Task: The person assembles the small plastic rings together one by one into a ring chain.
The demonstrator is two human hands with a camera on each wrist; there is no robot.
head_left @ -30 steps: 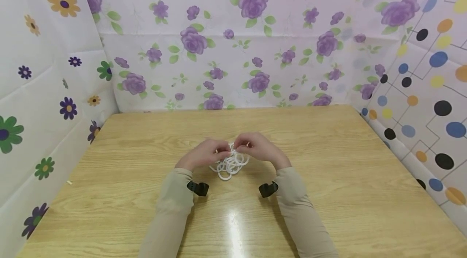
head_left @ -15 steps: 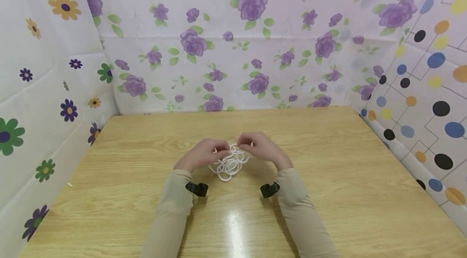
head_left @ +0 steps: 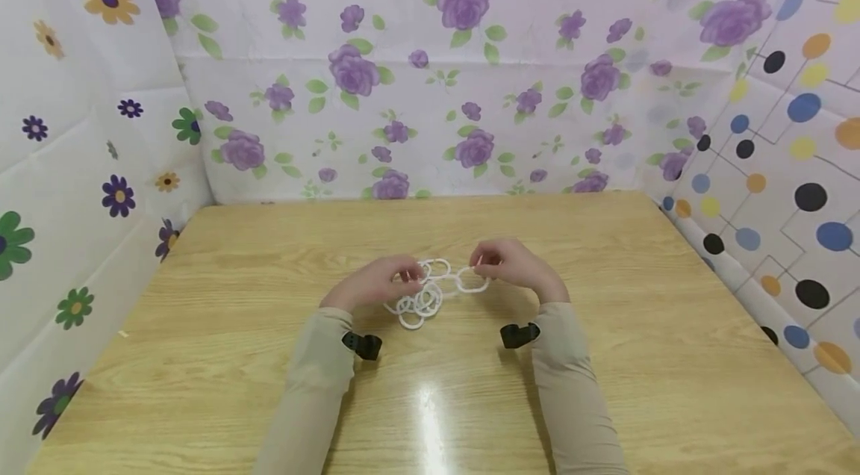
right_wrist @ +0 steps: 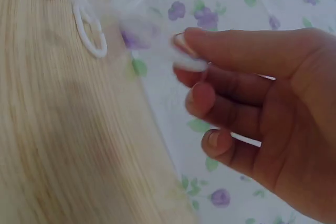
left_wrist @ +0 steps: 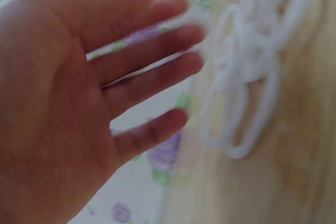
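Observation:
A white chain of plastic oval links (head_left: 427, 309) lies bunched on the table in the head view. My right hand (head_left: 516, 266) is to its right and pinches an end link (head_left: 471, 290) between thumb and forefinger. That link shows as a white blur at the fingertips (right_wrist: 195, 98) in the right wrist view. From it a stretch of chain runs left to the heap. At the heap's left side hovers my left hand (head_left: 379, 284), its fingers loosely extended and spread in the left wrist view. Beside these fingers hang chain links (left_wrist: 254, 135), blurred.
The wooden table (head_left: 269, 251) is bordered by a rose-patterned sheet (head_left: 403, 27) behind and printed sheets at both sides. A tiny pale scrap (head_left: 123, 334) lies near the left edge. Black straps with cameras (head_left: 363, 346) sit on both wrists.
My right hand has moved right, drawing a link and some chain out from the heap. The left hand has stayed nearly in place.

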